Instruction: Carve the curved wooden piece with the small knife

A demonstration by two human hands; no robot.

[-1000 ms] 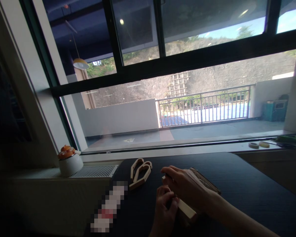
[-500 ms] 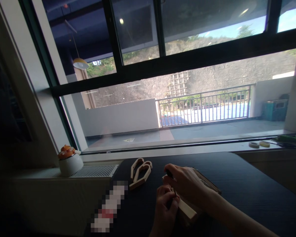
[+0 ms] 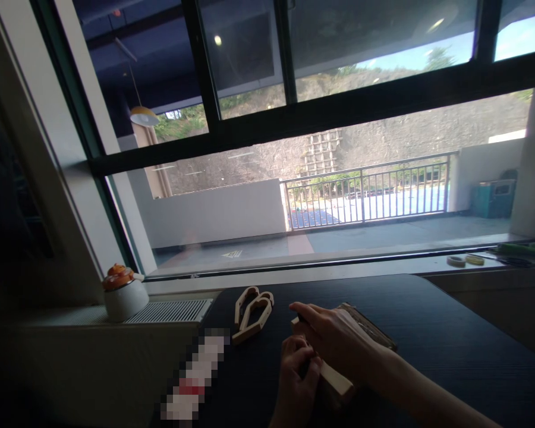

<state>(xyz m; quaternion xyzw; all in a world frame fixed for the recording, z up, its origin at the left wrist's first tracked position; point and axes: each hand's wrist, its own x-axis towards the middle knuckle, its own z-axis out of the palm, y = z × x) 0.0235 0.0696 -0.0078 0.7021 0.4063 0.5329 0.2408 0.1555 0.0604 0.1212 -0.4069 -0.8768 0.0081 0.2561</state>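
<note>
My left hand is closed around a pale wooden bar, whose squared end sticks out toward me. Just above it, my right hand is wrapped over a dark-handled tool; little of the handle shows and the tip is hidden by my fingers. The two hands are close together at the bar. Beyond my right wrist lies a flat brown wooden piece, partly covered by the hand. Left of my hands, two pale wooden loop-shaped frames rest on the dark table.
The dark table borders a window sill with tape rolls and green-handled tools. A white pot with an orange top stands on the radiator at left. A blurred strip lies at the table's left edge.
My right hand has tilted over, its index finger now stretched further left, and covers more of the dark handle and shaft. My left hand keeps its hold on the bar.
</note>
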